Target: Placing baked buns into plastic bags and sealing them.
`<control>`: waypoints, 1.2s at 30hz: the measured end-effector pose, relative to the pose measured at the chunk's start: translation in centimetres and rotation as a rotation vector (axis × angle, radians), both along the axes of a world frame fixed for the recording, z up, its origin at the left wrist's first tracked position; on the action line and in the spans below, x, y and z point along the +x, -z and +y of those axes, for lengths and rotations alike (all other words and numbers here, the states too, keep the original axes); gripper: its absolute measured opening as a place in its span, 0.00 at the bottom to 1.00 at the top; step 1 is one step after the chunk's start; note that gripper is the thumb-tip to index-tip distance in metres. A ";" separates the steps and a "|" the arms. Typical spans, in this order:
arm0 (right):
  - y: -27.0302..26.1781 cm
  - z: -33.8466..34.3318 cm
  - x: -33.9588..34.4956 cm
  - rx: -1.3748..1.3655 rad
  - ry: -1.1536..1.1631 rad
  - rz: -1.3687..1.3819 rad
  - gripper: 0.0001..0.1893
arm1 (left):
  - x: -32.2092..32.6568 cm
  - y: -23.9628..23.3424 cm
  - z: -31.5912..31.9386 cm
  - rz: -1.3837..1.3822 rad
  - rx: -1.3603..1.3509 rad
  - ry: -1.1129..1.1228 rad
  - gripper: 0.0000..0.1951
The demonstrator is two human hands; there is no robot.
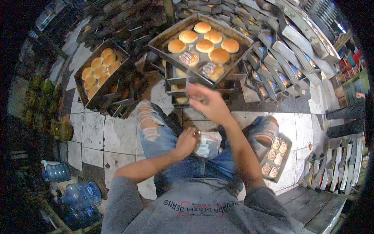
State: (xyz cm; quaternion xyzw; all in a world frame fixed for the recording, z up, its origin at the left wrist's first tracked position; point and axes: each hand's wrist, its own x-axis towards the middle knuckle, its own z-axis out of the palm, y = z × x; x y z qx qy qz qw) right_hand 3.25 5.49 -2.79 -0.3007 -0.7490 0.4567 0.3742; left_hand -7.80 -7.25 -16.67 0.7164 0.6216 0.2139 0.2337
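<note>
My left hand (188,142) grips the edge of a stack of clear plastic bags (208,144) above my lap. My right hand (209,102) is raised at the near corner of a large metal baking tray (159,44). Its fingers pinch a thin, see-through piece of plastic (190,80), blurred against the tray wall. Several round golden buns (204,46) lie in the tray. Two buns near the front, one left (189,58) and one right (212,71), carry whitish and brown streaks on top.
Below the large tray stand more stacked trays (176,79) with buns. Another bun tray (87,101) tops a stack on the left. Streaked buns fill a small tray (287,155) by my right knee. Metal pans (287,73) pile up at right; water jugs (81,193) lie lower left. A person's legs (344,122) show far right.
</note>
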 end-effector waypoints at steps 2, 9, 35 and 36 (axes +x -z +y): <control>3.8 -0.5 3.4 -0.538 -0.282 0.072 0.27 | -0.1 -0.6 1.0 0.342 0.372 0.152 0.07; 12.9 -0.2 10.4 -0.160 0.507 -0.418 0.15 | 0.2 -4.2 1.2 0.188 -0.033 0.275 0.14; 6.2 2.9 7.7 -0.189 0.523 0.090 0.13 | -7.1 -6.4 12.1 -0.913 -0.140 -0.408 0.10; 4.5 3.7 7.3 -0.255 0.571 -0.064 0.13 | -7.0 -6.5 12.4 -0.980 -0.134 -0.451 0.09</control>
